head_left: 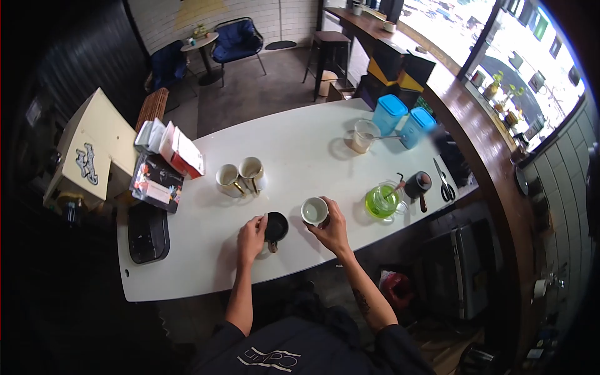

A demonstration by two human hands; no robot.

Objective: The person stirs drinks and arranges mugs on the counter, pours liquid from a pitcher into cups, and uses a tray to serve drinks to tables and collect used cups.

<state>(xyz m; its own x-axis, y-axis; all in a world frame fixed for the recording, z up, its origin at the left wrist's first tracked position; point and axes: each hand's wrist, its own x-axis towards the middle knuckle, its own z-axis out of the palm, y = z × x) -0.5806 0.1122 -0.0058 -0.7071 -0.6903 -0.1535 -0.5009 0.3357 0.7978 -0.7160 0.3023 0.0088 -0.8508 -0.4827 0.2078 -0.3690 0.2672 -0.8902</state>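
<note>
My right hand (333, 226) is wrapped round a small white cup (314, 211), which looks empty from above. To its left, my left hand (252, 237) is closed at the left side of a round black vessel (276, 226) with a short brown handle pointing toward me. Behind my left hand stand two white mugs with gold handles, one on the left (229, 180) and one on the right (252, 172). A glass vessel of green liquid (382, 200) stands right of the white cup, beside a dark handled pot (417, 185).
On the white table (294, 150) are black scissors (445, 187), a clear cup (364, 135) and two blue-lidded containers (390, 114) at the back right. A black tray (149, 236), cards (156, 184) and a cream machine (94, 147) occupy the left end.
</note>
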